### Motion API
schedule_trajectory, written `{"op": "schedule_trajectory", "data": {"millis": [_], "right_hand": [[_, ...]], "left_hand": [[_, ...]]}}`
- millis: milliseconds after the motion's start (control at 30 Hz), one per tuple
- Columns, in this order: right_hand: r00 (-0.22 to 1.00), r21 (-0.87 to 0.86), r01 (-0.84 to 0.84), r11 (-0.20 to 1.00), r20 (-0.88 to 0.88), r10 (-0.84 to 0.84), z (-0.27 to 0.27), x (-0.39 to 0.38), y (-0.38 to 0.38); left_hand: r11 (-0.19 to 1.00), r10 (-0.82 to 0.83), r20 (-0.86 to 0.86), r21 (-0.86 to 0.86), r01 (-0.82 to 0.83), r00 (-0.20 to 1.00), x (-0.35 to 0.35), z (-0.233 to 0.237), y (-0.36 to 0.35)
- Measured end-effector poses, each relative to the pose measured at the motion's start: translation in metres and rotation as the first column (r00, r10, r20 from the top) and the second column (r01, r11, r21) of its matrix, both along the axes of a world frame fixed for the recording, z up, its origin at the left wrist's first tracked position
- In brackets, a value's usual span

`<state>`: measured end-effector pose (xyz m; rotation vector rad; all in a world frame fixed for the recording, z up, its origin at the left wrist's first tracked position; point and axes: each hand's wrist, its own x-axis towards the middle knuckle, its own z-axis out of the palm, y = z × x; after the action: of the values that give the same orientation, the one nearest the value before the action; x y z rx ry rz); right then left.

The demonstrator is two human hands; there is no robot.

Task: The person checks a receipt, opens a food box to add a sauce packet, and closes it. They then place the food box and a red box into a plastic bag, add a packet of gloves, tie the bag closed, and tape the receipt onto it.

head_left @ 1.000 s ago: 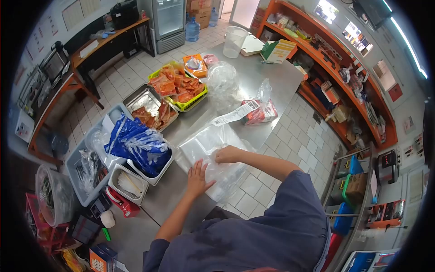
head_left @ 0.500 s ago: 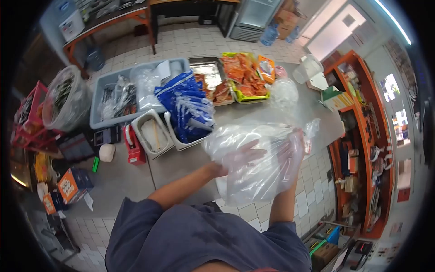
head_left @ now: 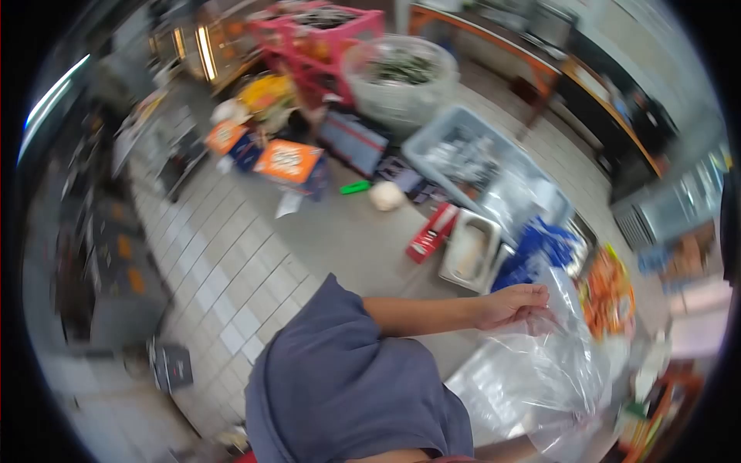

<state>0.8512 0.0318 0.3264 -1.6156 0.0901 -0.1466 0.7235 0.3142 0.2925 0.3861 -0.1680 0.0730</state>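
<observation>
My left hand (head_left: pixel 515 306) pinches the upper edge of a large clear plastic bag (head_left: pixel 532 378), its fingers closed on the film. The bag hangs loose and creased at the right front of the metal table (head_left: pixel 340 239). Low in the view, my right hand (head_left: pixel 588 426) shows blurred through the film, where the plastic gathers around it; its fingers are partly covered. Just beyond my left hand lie blue plastic packaging (head_left: pixel 536 251) and a metal container (head_left: pixel 469 251) with white contents.
A red tape dispenser (head_left: pixel 432 233), white ball-like lump (head_left: pixel 387 196), green object (head_left: pixel 355 187) and orange-blue boxes (head_left: pixel 289 162) stand leftward. Behind are a grey-blue bin (head_left: pixel 444 127), a clear tub of leaves (head_left: pixel 401 77) and a pink crate (head_left: pixel 347 35). Orange packets (head_left: pixel 606 297) sit at right.
My view has swung left and tilted. My left hand, spread flat against the bag before, now pinches its edge and lifts it. The bag hangs more open between my hands.
</observation>
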Motion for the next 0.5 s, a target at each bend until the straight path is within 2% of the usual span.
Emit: {"op": "schedule_trajectory", "data": {"millis": [67,133,167,200,233,300,333,400,433,500], "right_hand": [[0.998,-0.188,-0.05,0.981,0.036,0.057,-0.006,0.014,0.008],[0.986,-0.356,-0.137,0.924,0.045,0.163,-0.012,0.027,0.022],[0.974,-0.446,-0.189,0.875,0.032,0.226,-0.015,0.034,0.032],[0.957,-0.526,-0.239,0.816,0.014,0.289,-0.017,0.038,0.04],[0.939,-0.597,-0.28,0.752,-0.009,0.343,-0.019,0.044,0.048],[0.904,-0.699,-0.333,0.633,-0.045,0.425,-0.022,0.052,0.062],[0.888,-0.738,-0.35,0.578,-0.064,0.456,-0.024,0.056,0.067],[0.86,-0.792,-0.37,0.486,-0.094,0.501,-0.026,0.059,0.078],[0.846,-0.812,-0.379,0.444,-0.11,0.522,-0.026,0.06,0.083],[0.823,-0.841,-0.382,0.384,-0.121,0.555,-0.024,0.057,0.095]], "left_hand": [[0.982,0.183,-0.019,0.061,-0.181,0.983,-0.018,-0.005,0.021],[0.972,0.232,-0.071,-0.02,-0.234,0.97,-0.04,-0.015,0.031],[0.967,0.244,-0.066,0.09,-0.237,0.968,-0.057,-0.009,0.032],[0.988,0.109,-0.128,-0.091,-0.121,0.986,-0.072,-0.007,0.031],[0.982,0.16,-0.13,-0.083,-0.172,0.979,-0.082,-0.015,0.033],[0.998,0.049,-0.009,-0.038,-0.049,0.999,-0.093,-0.026,0.041],[0.997,0.064,-0.001,-0.032,-0.064,0.998,-0.098,-0.027,0.045],[0.925,0.016,0.008,0.38,-0.017,1.0,-0.119,-0.021,0.058],[0.923,0.022,0.011,0.383,-0.025,1.0,-0.132,-0.015,0.065],[0.876,-0.082,-0.167,0.458,0.151,0.983,-0.158,-0.003,0.08]]}}
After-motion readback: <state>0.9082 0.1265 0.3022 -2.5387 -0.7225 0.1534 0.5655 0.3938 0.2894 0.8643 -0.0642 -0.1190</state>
